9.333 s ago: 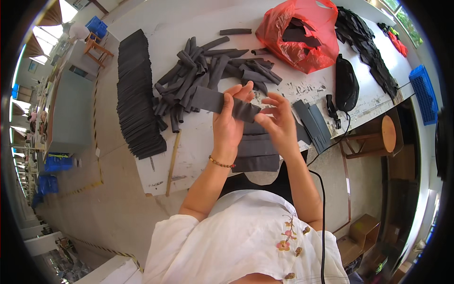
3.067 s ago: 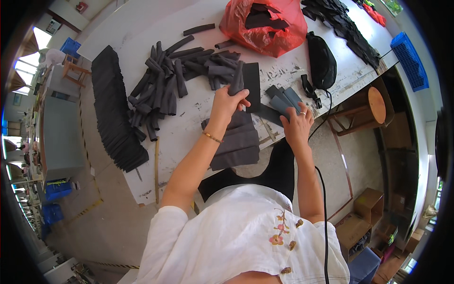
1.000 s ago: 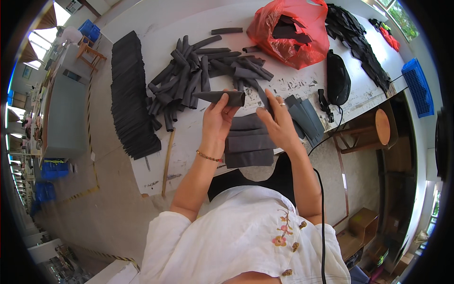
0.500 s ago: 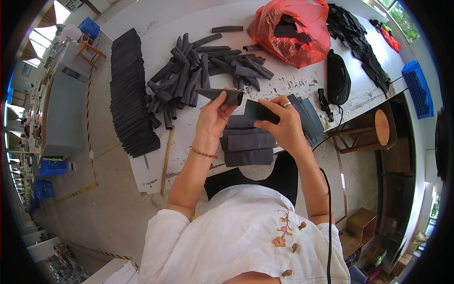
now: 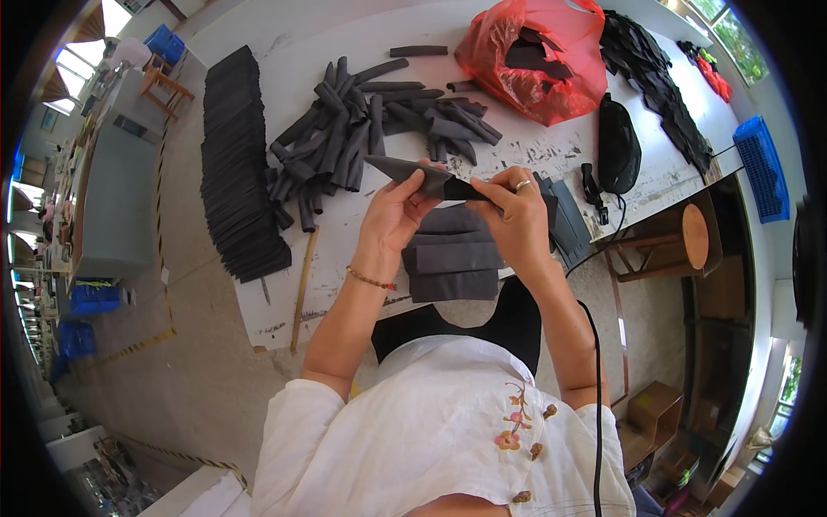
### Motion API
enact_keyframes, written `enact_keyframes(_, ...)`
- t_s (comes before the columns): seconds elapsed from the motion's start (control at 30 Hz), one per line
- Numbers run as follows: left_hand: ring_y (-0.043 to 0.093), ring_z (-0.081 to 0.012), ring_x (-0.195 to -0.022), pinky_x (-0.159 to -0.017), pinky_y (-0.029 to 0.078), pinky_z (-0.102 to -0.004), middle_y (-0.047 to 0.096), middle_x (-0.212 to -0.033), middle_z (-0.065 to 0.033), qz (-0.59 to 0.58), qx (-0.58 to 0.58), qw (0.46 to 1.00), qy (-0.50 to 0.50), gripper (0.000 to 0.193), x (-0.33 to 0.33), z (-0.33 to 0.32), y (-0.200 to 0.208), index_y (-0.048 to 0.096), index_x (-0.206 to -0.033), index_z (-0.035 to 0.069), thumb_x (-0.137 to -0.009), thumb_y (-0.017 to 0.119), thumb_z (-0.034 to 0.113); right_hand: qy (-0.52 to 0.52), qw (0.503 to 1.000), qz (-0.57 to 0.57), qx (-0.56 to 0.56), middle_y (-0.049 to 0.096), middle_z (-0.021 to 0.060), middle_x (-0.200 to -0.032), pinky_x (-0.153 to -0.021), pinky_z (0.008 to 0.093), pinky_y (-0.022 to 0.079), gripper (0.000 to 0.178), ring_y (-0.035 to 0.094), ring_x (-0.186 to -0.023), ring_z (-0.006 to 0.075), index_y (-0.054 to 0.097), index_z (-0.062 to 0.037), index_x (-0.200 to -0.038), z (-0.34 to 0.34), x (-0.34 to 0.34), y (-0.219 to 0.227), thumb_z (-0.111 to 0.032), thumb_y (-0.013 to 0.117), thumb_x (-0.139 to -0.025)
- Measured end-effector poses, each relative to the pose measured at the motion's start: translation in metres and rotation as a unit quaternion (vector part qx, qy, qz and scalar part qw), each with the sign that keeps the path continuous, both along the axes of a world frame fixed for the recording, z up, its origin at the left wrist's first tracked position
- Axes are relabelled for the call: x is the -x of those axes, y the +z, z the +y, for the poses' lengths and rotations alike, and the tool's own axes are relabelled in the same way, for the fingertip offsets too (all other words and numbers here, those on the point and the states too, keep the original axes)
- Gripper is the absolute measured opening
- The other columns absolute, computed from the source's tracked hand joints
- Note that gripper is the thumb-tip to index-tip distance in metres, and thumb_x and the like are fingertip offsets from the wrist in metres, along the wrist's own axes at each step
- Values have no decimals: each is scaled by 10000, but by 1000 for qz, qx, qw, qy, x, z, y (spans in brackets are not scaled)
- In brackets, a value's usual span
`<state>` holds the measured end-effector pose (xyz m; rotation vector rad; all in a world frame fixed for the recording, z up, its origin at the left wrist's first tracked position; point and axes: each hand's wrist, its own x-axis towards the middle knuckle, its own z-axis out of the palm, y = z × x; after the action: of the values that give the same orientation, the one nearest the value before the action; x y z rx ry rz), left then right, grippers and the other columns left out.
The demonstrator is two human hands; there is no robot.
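Observation:
My left hand (image 5: 394, 208) pinches a dark grey fabric tube (image 5: 405, 172), its pointed end to the left. In my right hand (image 5: 519, 215) is a thin black flat piece (image 5: 463, 189), whose left end sits at the tube's opening and seems to go into it. Both hands are raised over the near part of the white table. Below them lie several flat dark grey fabric pieces (image 5: 454, 260), overlapping one another. Just right of my right hand is a stack of dark flat strips (image 5: 566, 226), partly covered by that hand.
Rolled dark tubes (image 5: 345, 129) lie heaped beyond my hands. A long row of stacked dark pieces (image 5: 233, 164) lines the left. Farther back are a red plastic bag (image 5: 568, 86), a black pouch (image 5: 617, 142) and more dark pieces (image 5: 655, 86). A wooden stick (image 5: 303, 289) lies near the front.
My right hand has moved a little left and brought the black flat piece from beside the fabric tube to its opening. The left hand has tilted the tube slightly.

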<state>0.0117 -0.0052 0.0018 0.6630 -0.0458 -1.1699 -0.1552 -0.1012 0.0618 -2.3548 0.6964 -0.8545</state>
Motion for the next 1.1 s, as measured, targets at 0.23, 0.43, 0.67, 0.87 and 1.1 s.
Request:
enact_keyframes(0.23,648,-257,-1042,-879,574,-363,637,-1148,-181,-10,5,1000,-4,276,2,3,7,560,-1185,-12,-925,600,70,5,990,32,138,561,52,-893,-778,378,434,309,539,-891,248,712,-72,-999,2,-1,1,-69,753,-693)
enact_keyframes(0.43,647,-252,-1038,-869,575,-339,632,-1151,-192,-113,-6,991,68,383,29,3,30,483,-1270,-33,-909,601,21,-19,974,16,224,544,64,-966,-812,418,423,440,539,-912,270,649,-42,-1101,13,-10,-2,-57,760,-676)
enact_keyframes(0.67,616,-271,-1098,-977,484,-386,648,-1117,-183,-156,60,982,87,329,37,1,38,507,-1261,5,-956,566,113,-37,993,-33,107,544,113,-1055,-867,420,417,537,530,-989,317,586,-63,-1188,40,-24,-6,-42,774,-686)
enact_keyframes(0.87,626,-261,-1065,-997,438,-387,679,-1028,-156,-209,122,966,88,238,31,-2,27,588,-1072,4,-993,524,219,34,997,-18,67,526,159,-1068,-849,452,420,446,523,-991,367,483,-44,-1094,38,-2,-20,-7,729,-724)
enact_keyframes(1.1,588,-273,-1149,-1007,446,-422,662,-1106,-171,-100,89,989,70,229,46,-5,22,586,-1104,18,-990,526,207,74,995,-10,60,545,151,-1024,-810,457,452,409,535,-944,381,504,-53,-1017,33,-12,-3,23,732,-687)
